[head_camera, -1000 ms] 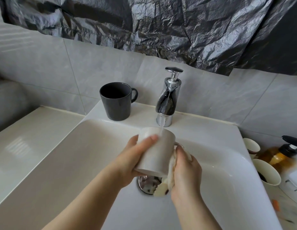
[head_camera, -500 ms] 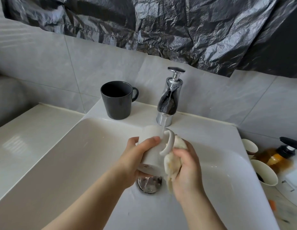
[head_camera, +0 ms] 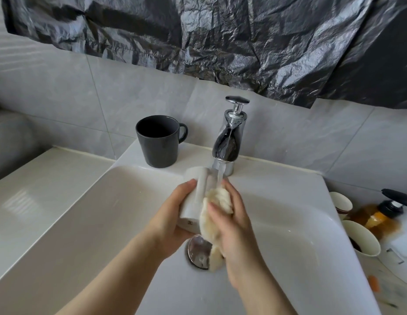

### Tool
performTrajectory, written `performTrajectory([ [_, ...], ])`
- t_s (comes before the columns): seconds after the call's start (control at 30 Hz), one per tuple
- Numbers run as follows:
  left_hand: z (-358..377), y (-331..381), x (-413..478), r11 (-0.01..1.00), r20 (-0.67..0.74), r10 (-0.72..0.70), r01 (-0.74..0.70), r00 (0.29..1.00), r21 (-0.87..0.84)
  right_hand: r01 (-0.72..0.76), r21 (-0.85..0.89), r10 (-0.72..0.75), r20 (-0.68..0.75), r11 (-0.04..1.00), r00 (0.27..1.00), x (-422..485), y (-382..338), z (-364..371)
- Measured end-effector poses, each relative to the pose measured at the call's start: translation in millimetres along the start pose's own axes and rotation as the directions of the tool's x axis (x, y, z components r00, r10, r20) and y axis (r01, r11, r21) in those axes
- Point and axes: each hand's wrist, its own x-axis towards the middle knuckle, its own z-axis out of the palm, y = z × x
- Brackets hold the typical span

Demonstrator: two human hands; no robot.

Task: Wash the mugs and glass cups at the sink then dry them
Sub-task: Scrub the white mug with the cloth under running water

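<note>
Over the white sink basin [head_camera: 107,212], the left hand [head_camera: 173,226] grips a white ceramic mug [head_camera: 195,198], tipped with its base toward the person. Just right of it, the right hand [head_camera: 234,230], fingers curled, presses a cream cloth [head_camera: 217,201] against its side.

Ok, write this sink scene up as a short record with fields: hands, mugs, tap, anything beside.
left: left hand grips white ceramic mug, tilted, base towards camera, over white sink
right: right hand holds cream cloth against the mug
tap: chrome tap running
waiting: dark grey ceramic mug upright on the ledge, left of the tap
beside: two paper cups, amber pump bottle right of the sink
</note>
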Motion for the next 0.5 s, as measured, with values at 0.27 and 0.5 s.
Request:
performTrajectory([
  [0.27, 5.6, -1.4, -6.6, 0.982, -0.013, 0.005, -0.002, 1.000, 0.190, -0.146, 0.130, 0.171, -0.208, 0.981, 0.963, 16.2, 3.6, -20.3],
  [0.5, 1.4, 5.4, -7.3, 0.986, 0.042, -0.014, 0.007, 0.999, 0.167, 0.029, -0.071, -0.036, -0.096, 0.997, 0.995, 9.0, -4.3, -17.1],
])
